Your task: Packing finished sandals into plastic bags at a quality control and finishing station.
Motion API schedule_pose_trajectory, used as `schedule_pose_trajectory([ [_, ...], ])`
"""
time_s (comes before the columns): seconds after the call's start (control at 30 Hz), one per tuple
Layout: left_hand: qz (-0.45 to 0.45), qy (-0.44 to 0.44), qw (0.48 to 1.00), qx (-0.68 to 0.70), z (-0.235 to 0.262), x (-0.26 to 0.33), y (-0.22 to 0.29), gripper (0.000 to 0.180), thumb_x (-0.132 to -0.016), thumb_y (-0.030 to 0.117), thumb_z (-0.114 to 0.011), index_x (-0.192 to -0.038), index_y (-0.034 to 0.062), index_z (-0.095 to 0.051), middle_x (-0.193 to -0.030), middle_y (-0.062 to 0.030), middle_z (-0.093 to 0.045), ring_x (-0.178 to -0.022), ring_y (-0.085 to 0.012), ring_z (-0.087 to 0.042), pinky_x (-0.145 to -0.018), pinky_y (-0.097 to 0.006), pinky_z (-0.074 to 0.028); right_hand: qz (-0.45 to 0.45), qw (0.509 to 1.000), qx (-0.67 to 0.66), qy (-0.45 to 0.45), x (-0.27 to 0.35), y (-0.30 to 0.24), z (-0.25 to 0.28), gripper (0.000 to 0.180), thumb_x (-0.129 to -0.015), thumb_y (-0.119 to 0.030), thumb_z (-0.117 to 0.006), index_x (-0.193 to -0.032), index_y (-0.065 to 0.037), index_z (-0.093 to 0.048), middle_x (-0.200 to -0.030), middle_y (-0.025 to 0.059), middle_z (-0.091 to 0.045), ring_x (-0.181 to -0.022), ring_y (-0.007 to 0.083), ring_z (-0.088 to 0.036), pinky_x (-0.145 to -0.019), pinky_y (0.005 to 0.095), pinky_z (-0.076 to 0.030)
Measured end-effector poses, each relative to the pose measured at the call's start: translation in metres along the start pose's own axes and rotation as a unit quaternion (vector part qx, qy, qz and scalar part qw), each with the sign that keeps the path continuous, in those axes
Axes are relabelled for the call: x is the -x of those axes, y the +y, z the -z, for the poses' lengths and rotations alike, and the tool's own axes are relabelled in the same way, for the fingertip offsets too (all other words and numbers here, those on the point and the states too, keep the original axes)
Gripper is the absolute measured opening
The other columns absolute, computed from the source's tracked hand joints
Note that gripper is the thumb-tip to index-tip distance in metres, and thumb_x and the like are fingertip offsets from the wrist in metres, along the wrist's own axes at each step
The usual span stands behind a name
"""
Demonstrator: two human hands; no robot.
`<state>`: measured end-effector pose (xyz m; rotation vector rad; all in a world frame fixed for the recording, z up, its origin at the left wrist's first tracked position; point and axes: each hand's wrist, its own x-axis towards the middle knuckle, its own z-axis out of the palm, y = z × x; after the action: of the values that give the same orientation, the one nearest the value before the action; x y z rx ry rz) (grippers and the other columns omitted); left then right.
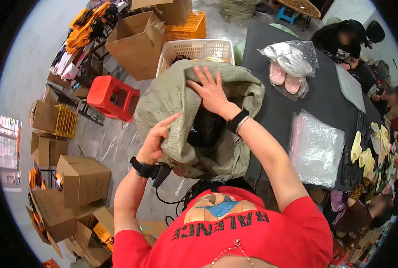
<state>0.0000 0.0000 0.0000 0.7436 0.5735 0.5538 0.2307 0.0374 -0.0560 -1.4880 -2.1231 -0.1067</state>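
Note:
A large grey-green woven sack [165, 96] stands in front of me with its mouth open and its rim folded over. My left hand [153, 140] closes on the left edge of the rim, index finger stretched along the cloth. My right hand [211, 93] lies on the far side of the opening, fingers spread against the folded rim and holding nothing. Inside the sack something shiny and black [205, 127] shows; its kind I cannot make out.
Right of the sack, a dark table [264, 105] bears bagged slippers [290, 67] and a stack of clear plastic bags [317, 147]. A white basket [163, 58] stands beyond the sack, a red stool [107, 96] to its left. Cardboard boxes [85, 178] line the left; people [342, 40] sit rightward.

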Motion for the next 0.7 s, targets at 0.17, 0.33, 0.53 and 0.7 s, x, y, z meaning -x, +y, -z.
schedule_pose_trajectory([
  [0.17,-0.234,0.106,0.851,-0.457,0.038,0.024,0.072,0.058,-0.059,0.005,-0.043,-0.116,-0.0017,-0.051,-0.114,-0.0099,-0.054,-0.105,-0.0173,-0.049,-0.093,-0.026,-0.035,-0.07,0.968,-0.197,-0.14,-0.025,-0.001,-0.016,0.024,-0.071,-0.003,-0.042,-0.09,-0.007,-0.055,-0.088,0.0199,-0.059,-0.091,0.0374,-0.055,-0.081,0.0502,-0.041],
  [0.33,-0.409,0.433,0.417,-0.687,0.037,0.02,0.084,0.051,-0.069,0.006,-0.063,-0.118,0.0018,-0.048,-0.118,-0.0153,-0.044,-0.096,-0.0244,-0.05,-0.081,-0.032,-0.041,-0.171,0.934,-0.313,-0.023,-0.054,-0.002,-0.018,0.025,-0.072,-0.009,-0.042,-0.09,-0.004,-0.058,-0.087,0.0229,-0.059,-0.085,0.0422,-0.054,-0.072,0.0481,-0.043],
  [0.53,-0.338,0.32,0.564,-0.682,-0.003,-0.041,-0.035,0.093,-0.063,0.016,-0.073,-0.135,0.0071,-0.017,-0.137,-0.0302,-0.013,-0.123,-0.0442,-0.025,-0.089,-0.047,-0.035,-0.265,0.793,-0.481,-0.263,-0.066,-0.03,0.01,0.026,-0.083,-0.018,-0.045,-0.096,0.0,-0.058,-0.083,0.015,-0.06,-0.073,0.0177,-0.055,-0.067,0.032,-0.044],
  [0.7,-0.431,0.317,0.473,-0.7,0.035,-0.067,0.007,0.063,-0.069,0.009,-0.063,-0.127,0.009,-0.038,-0.127,-0.0239,-0.039,-0.113,-0.0392,-0.041,-0.081,-0.039,-0.042,-0.284,0.63,-0.681,-0.243,-0.059,-0.042,0.054,0.026,-0.086,-0.021,-0.049,-0.098,0.0,-0.058,-0.093,0.0064,-0.061,-0.08,0.0151,-0.056,-0.071,0.0286,-0.045],
])
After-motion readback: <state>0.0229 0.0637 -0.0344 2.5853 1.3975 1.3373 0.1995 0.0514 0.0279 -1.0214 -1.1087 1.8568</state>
